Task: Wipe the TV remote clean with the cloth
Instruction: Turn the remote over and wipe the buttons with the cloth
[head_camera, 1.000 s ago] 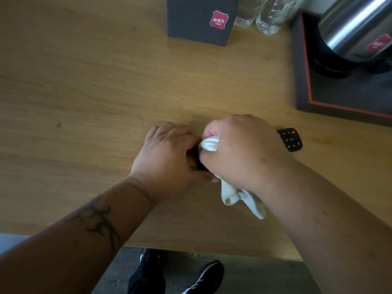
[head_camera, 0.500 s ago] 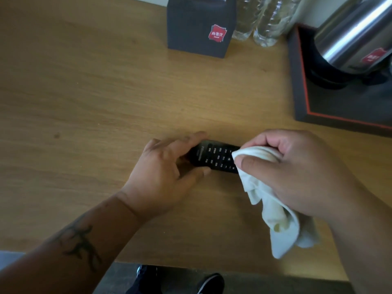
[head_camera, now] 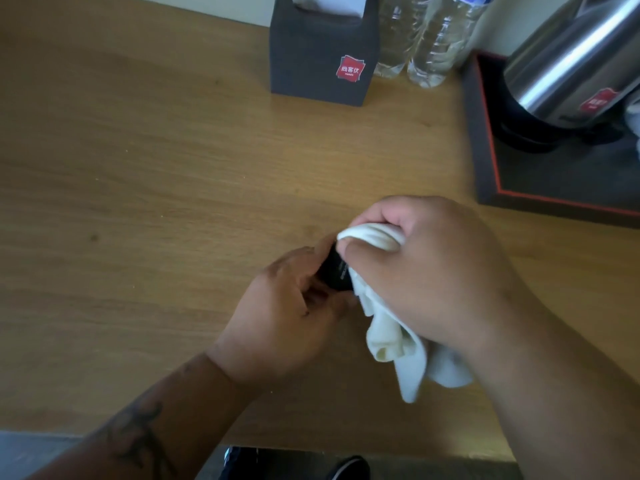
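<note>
head | remote [head_camera: 335,271] between left hand [head_camera: 287,317], cloth-gripping right hand [head_camera: 429,271]

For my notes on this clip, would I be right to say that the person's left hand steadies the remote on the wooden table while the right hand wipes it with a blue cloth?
Not quite: the cloth is white, not blue, as the head view shows. The rest stands: the left hand steadies the remote on the wooden table while the right hand wipes it with the cloth.

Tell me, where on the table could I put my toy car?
Bare wood lies left of the tissue box and the left hand. The far right is crowded: water bottles, the dark tray with the kettle.
</note>
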Tool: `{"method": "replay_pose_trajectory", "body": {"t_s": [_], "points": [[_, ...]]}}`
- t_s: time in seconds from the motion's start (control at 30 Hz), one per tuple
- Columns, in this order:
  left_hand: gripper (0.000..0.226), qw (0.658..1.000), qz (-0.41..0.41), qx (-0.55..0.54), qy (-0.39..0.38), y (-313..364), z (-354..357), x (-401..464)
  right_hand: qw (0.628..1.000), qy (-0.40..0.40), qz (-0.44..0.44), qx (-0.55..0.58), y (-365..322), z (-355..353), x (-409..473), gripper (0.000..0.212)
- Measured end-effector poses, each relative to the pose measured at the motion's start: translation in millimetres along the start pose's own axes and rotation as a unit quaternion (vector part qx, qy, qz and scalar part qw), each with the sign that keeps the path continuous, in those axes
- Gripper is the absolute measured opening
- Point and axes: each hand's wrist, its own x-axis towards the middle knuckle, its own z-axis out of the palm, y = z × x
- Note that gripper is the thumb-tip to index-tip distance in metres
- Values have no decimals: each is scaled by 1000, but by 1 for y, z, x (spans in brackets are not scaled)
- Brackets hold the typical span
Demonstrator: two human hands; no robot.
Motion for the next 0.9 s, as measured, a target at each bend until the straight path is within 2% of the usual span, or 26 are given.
{"method": "replay_pose_trajectory", "body": {"t_s": [0.1, 0.2, 0.27, 0.43, 0.57, 0.67, 0.77, 0.9], "points": [[33, 999, -2, -42, -1, 1, -2, 0, 999, -26, -25, -5, -12, 3, 1, 11], [48, 993, -21, -115, -20, 3, -4, 3, 999, -31, -15, -10, -4, -3, 5, 10], [53, 994, -31, -104, -27, 2, -6, 3, 999, -29, 12, -32, 11, -9, 6, 9], [52, 996, -15, 61, -57, -1, -11, -4, 993, -33, 104, -54, 56, -24, -2, 4], [58, 963, 39, 262, -52, -5, -8, -2, 990, -6, 138, -38, 76, -27, -14, 8], [52, 952, 33, 303, -22, -4, -3, -2, 985, 11, 166, -36, 92, -26, -23, 14], [52, 927, 28, 372, -31, 4, 4, -2, 981, -11, 189, -25, 104, -21, -29, 20], [60, 901, 31, 428, -66, 15, 17, -6, 983, -42, 155, 84, 96, -16, -19, 18]]}}
